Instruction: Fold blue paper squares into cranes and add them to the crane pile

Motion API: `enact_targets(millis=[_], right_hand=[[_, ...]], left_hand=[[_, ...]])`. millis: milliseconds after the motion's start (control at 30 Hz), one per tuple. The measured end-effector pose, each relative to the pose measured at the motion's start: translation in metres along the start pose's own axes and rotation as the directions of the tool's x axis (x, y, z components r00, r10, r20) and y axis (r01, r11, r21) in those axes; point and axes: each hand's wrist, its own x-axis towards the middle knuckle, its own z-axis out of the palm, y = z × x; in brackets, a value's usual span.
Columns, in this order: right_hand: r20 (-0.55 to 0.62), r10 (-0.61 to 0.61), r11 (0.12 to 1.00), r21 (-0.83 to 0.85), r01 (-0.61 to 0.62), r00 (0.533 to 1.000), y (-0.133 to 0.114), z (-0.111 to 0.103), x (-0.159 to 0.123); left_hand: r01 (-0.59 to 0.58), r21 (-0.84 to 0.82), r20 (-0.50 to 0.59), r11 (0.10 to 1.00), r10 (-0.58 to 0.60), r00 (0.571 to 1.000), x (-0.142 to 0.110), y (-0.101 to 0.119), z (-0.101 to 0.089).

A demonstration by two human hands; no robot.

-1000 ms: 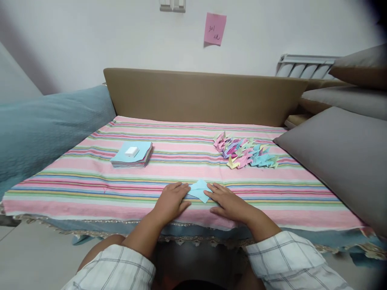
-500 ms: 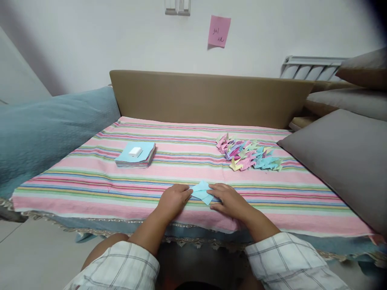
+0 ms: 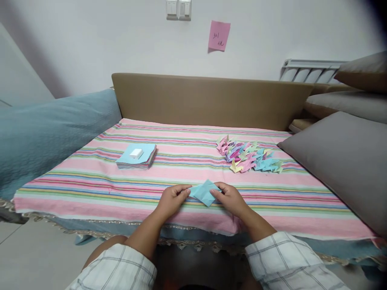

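A light blue folded paper (image 3: 207, 192), roughly diamond-shaped with a narrow point to the left, is held between my two hands above the striped cloth. My left hand (image 3: 173, 198) pinches its left point between thumb and fingers. On the other side, my right hand (image 3: 231, 197) grips the right corner, thumb on top and fingers behind. Beyond my right hand lies a cluster of folded paper cranes (image 3: 246, 156) in pink, purple, yellow, green and blue. Farther left sits a stack of square paper sheets (image 3: 148, 151), light blue on top, with a small white block (image 3: 136, 153) resting on it.
The pink striped cloth (image 3: 90, 183) covers the seat, with a brown backrest (image 3: 211, 100) behind. A blue-covered armrest (image 3: 60, 125) bounds the left; grey cushions (image 3: 341, 153) are piled at the right. A pink note (image 3: 219, 35) and light switches (image 3: 178, 9) are on the wall.
My hands lay flat, pressing the blue paper on the cloth; now they pinch it from both sides and hold it lifted. Its visible face looks different. The camera view has shifted slightly.
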Motion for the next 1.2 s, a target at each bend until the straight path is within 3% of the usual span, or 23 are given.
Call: enact_targets(millis=[100,200,267,333,433,533,667,800,933,1200], right_hand=[[0.006,0.119,0.989,0.085,-0.119,0.993,0.005,0.004,0.005],[0.002,0.209,0.977,-0.035,-0.208,0.978,0.011,0.006,0.012],[-0.023,0.222,0.967,-0.121,-0.223,0.975,0.015,0.007,0.016],[-0.054,0.207,0.961,-0.175,-0.213,0.977,0.018,0.007,0.018],[-0.091,0.181,0.951,-0.238,-0.198,0.979,0.021,0.009,0.018],[-0.129,0.165,0.918,-0.343,-0.200,0.978,0.021,0.010,0.016],[-0.150,-0.030,0.846,-0.530,-0.055,0.988,0.015,0.009,0.012],[0.025,-0.198,0.798,-0.577,0.176,0.980,0.010,0.009,0.007],[0.146,-0.204,0.797,-0.549,0.251,0.968,0.010,0.011,0.004],[0.168,-0.144,0.788,-0.577,0.216,0.975,0.011,0.014,0.004]], left_hand=[[0.065,0.051,-0.140,0.997,-0.057,0.989,0.001,-0.003,-0.006],[-0.019,0.322,-0.244,0.946,0.102,0.964,-0.001,-0.005,-0.010],[-0.166,0.481,-0.158,0.861,0.271,0.949,-0.005,-0.004,-0.006],[-0.325,0.561,0.016,0.761,0.383,0.924,-0.012,-0.002,0.005],[-0.428,0.642,0.230,0.636,0.373,0.899,-0.025,0.001,0.029],[-0.463,0.676,0.325,0.573,0.332,0.885,-0.033,0.001,0.048],[-0.462,0.691,0.353,0.556,0.298,0.887,-0.034,-0.003,0.055],[-0.450,0.682,0.349,0.576,0.285,0.893,-0.032,-0.002,0.052],[-0.437,0.668,0.342,0.603,0.272,0.899,-0.030,0.006,0.049],[-0.388,0.705,0.291,0.594,0.256,0.922,-0.031,0.010,0.051]])
